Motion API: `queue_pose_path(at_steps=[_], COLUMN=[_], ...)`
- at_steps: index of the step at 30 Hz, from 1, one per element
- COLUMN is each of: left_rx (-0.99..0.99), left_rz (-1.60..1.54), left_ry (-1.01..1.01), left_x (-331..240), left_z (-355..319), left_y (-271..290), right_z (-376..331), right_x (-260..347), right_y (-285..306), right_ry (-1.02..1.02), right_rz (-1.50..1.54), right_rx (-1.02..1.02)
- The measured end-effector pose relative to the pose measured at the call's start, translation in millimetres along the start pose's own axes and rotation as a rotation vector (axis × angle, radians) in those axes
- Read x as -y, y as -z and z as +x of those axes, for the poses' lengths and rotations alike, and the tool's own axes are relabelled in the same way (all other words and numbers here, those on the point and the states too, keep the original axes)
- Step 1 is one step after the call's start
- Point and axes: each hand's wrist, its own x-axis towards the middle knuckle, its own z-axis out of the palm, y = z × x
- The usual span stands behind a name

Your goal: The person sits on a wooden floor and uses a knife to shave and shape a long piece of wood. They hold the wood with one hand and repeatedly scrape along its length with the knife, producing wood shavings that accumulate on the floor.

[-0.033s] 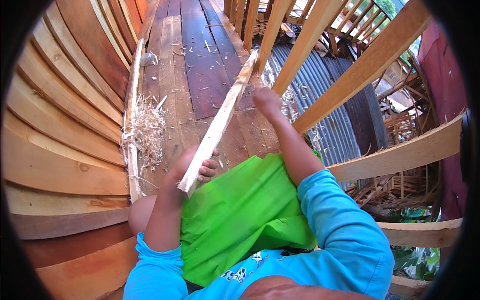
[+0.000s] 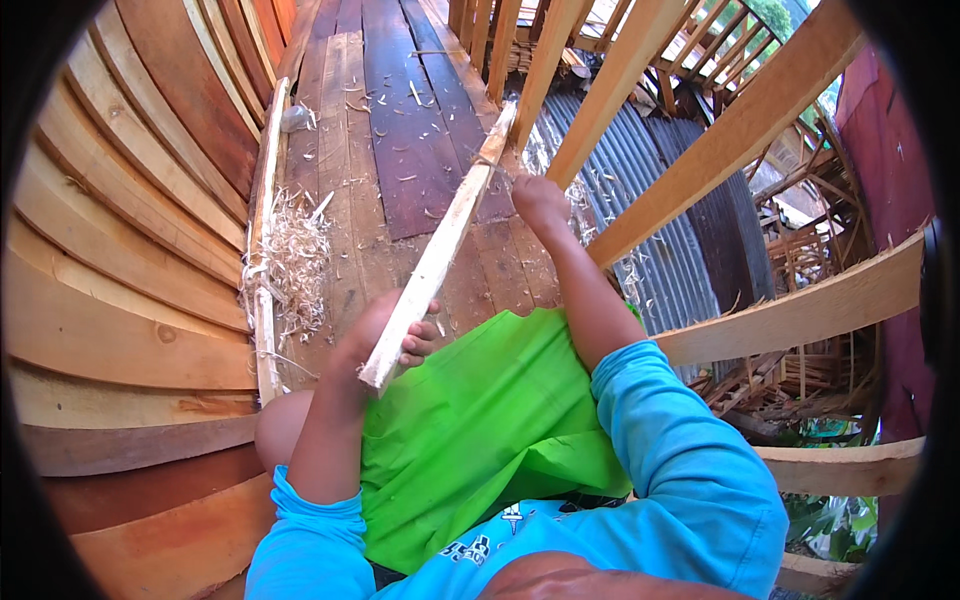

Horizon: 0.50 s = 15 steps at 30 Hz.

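Note:
A long, pale, rough-hewn wooden stick slants away from me over the plank floor. My left hand is wrapped around its near end from below, fingers curled on the right side. The far end reaches the base of the railing, and I cannot tell whether it touches. My right hand is closed in a fist just right of the stick's far part. From the fist a thin knife, its blade narrow and partly blurred, lies across the stick. The handle is hidden inside my fingers.
Curly wood shavings lie heaped beside a pale timber strip along the left plank wall. Slanting railing posts stand close on my right, with corrugated metal sheets below. Green cloth covers my lap.
My right hand has shifted very slightly, and the knife now shows across the stick. The stick's near end has moved a little to the right. My left hand keeps its grip.

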Motion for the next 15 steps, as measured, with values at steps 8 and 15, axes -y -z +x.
queue_pose_path(at_steps=[8, 15], left_rx=[0.266, 0.340], left_rz=[-0.303, -0.294], left_ry=[0.003, 0.003], left_x=[-5.0, -10.4], left_z=[0.4, 1.2], left_y=[20.2, 32.4], right_z=[-20.2, -18.5], right_x=[48.6, 49.2], right_y=[8.2, 10.7], right_ry=[0.061, 0.041], right_rz=[0.141, 0.162], right_rx=[-0.153, -0.022])
